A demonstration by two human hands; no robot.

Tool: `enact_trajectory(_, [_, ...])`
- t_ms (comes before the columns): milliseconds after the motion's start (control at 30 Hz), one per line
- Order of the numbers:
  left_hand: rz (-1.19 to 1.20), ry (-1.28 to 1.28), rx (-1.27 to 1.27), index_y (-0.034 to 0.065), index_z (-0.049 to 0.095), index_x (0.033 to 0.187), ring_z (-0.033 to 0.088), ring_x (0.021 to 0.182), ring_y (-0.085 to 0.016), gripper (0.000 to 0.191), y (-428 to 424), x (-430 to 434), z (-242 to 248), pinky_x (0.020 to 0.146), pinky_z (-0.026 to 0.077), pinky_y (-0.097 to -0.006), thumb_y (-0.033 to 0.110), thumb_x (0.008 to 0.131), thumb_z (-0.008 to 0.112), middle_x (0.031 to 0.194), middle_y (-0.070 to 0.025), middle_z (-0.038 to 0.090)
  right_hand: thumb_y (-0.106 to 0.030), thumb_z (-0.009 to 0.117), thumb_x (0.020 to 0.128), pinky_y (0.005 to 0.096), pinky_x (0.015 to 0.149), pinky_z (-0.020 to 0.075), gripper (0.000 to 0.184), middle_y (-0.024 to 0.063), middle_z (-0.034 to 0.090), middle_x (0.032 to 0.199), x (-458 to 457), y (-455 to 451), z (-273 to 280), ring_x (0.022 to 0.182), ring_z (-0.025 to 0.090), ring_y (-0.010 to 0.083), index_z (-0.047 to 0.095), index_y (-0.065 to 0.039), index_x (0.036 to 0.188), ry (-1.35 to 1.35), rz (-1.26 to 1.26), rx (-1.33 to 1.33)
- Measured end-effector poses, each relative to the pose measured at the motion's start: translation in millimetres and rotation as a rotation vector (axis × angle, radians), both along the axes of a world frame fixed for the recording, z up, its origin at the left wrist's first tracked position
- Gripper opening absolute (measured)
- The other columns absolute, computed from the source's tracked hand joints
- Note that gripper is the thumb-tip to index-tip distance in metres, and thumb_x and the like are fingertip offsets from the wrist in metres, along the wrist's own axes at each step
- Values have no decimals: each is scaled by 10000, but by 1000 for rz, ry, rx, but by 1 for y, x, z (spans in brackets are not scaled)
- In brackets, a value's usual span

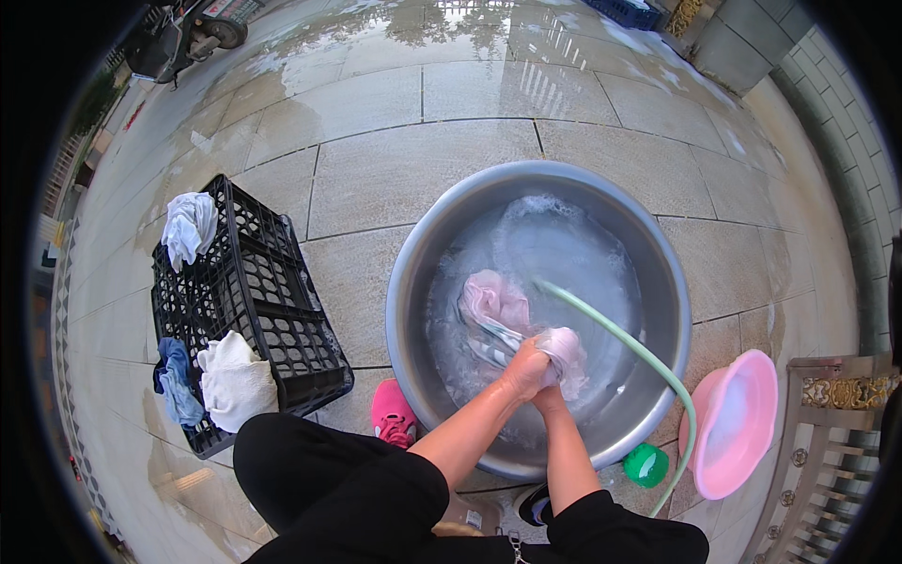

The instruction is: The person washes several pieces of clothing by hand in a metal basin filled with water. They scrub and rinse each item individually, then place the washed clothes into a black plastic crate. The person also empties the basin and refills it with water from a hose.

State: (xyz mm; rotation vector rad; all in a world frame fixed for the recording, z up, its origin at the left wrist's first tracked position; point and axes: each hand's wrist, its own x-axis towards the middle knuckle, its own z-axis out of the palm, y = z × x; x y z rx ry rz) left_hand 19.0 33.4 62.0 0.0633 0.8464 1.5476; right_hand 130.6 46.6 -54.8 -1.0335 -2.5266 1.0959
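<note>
A large round metal basin (539,173) stands on the paving before me, with sudsy water (592,282) in it. Over the water my left hand (528,366) grips a wet, pale pink cloth (497,292) with grey-and-white parts. My right hand (551,395) is close beneath it on the same bunched cloth; its fingers are mostly hidden. Part of the cloth trails in the water to the left. A pale green hose (613,324) hangs over the basin's right side, its end near the water at the middle.
An upturned black plastic crate (275,282) stands at left, bearing a light blue-white cloth (190,225), a white cloth (236,381) and a blue cloth (177,388). At right are a pink plastic tub (764,416) and a green round object (645,465). A scooter (190,42) is parked far left.
</note>
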Motion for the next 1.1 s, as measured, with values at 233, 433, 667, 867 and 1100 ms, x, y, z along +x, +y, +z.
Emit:
enact_trajectory(233, [17,-386,363,39,558,1004,558,820,-110,188,-1,-5,99,723,458,-249,154,869,497,933,-21,583,-242,524,850,323,943,383,433,88,485,1195,-46,34,114,1090,481,207,409,-77,1234,601,-582,-591])
enact_trajectory(433, [-115,458,82,32,549,1063,555,907,-173,322,0,-99,104,821,441,-326,264,841,540,1040,-55,585,-173,505,857,324,791,494,254,95,590,991,-81,52,167,876,591,204,540,-25,1060,1172,-710,-938])
enact_trajectory(667, [275,-436,5,48,522,1121,486,1108,-246,394,-14,-140,94,893,426,-450,336,875,414,1175,-134,519,-148,531,844,345,810,485,267,106,570,1036,-168,26,233,922,569,202,528,19,1052,1118,-449,-1069])
enact_trajectory(867, [719,-269,230,10,550,1041,566,968,-283,370,-36,-257,177,871,447,-449,278,868,361,1060,-155,583,-126,588,806,318,862,418,414,107,523,1124,-257,-12,322,1011,521,189,437,-10,1174,891,-27,-886])
enact_trajectory(1100, [958,232,-79,-4,484,1127,528,1005,-254,371,-162,-381,254,881,410,-419,247,856,448,1146,-145,524,-323,647,761,308,812,400,537,97,542,1095,-274,-48,346,994,512,167,442,-61,1182,323,292,-735])
